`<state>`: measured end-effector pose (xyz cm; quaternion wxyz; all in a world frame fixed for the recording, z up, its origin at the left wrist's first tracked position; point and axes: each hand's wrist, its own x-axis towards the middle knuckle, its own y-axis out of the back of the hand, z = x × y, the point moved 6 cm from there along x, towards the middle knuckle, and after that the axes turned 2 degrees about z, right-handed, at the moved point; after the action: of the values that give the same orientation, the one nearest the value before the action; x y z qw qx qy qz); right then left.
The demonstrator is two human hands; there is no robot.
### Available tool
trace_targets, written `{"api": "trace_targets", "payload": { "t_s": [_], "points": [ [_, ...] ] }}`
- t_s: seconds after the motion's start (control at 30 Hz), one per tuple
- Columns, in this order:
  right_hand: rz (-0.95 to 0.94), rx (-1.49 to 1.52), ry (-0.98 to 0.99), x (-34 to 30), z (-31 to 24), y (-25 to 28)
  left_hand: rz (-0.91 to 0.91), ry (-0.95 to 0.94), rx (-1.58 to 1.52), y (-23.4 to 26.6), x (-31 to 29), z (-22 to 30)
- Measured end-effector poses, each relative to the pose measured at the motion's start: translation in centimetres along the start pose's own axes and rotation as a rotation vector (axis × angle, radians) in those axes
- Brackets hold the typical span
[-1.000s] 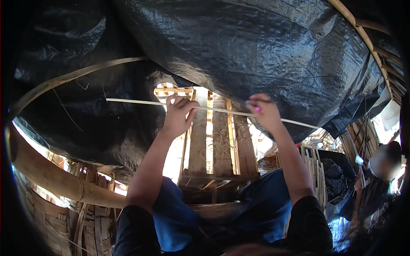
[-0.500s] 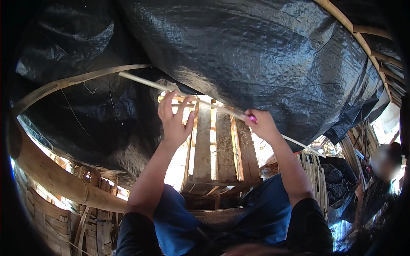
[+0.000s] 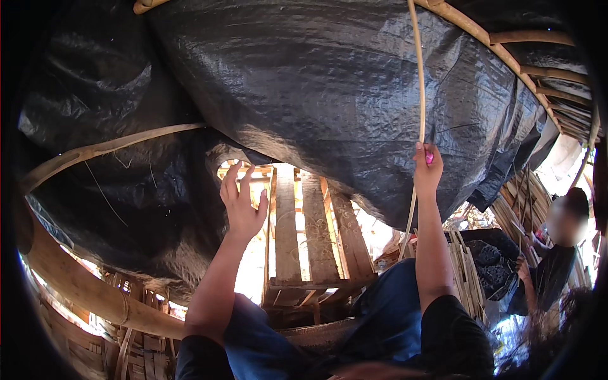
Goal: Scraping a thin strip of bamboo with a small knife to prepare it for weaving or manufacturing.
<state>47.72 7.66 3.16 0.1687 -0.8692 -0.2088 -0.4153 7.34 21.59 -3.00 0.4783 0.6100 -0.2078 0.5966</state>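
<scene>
My right hand (image 3: 429,170) is closed round a long, thin, pale bamboo strip (image 3: 420,82) standing nearly upright. The strip's upper part reaches the top of the picture, and its lower end drops beside my right forearm. A small pink thing (image 3: 430,155) shows in the same fist, with a thin dark line above it; I cannot make out its kind. My left hand (image 3: 240,206) is raised with fingers spread, holding nothing, left of the slatted wooden crate (image 3: 312,240) in front of my knees.
A black plastic sheet (image 3: 304,82) hangs across the far side. A thick bamboo pole (image 3: 95,285) runs along the left, and a curved bamboo piece (image 3: 107,149) lies against the sheet. Bamboo strips (image 3: 465,266) stand at my right, where another person (image 3: 554,266) sits.
The bamboo strip has swung from lying across both hands to nearly upright in my right hand. My left hand is off it and lower; my right hand has moved right and up.
</scene>
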Motion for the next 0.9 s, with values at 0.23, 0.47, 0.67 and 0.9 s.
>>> {"api": "trace_targets", "payload": {
  "t_s": [0.23,0.47,0.67,0.9],
  "points": [
    [0.318,-0.016,0.071,2.0,-0.7,5.7,-0.038,0.002,0.002,-0.5,-0.2,0.5],
    [0.566,-0.174,0.224,1.8,-2.5,9.7,-0.075,0.004,-0.039,-1.2,-0.4,0.7],
    [0.716,-0.034,0.181,1.4,-1.1,12.9,-0.098,-0.007,-0.068,-1.7,-0.5,1.1],
    [0.750,0.169,0.147,1.4,-3.6,13.6,-0.145,-0.017,-0.129,-2.3,-0.4,2.1]
  ]
}}
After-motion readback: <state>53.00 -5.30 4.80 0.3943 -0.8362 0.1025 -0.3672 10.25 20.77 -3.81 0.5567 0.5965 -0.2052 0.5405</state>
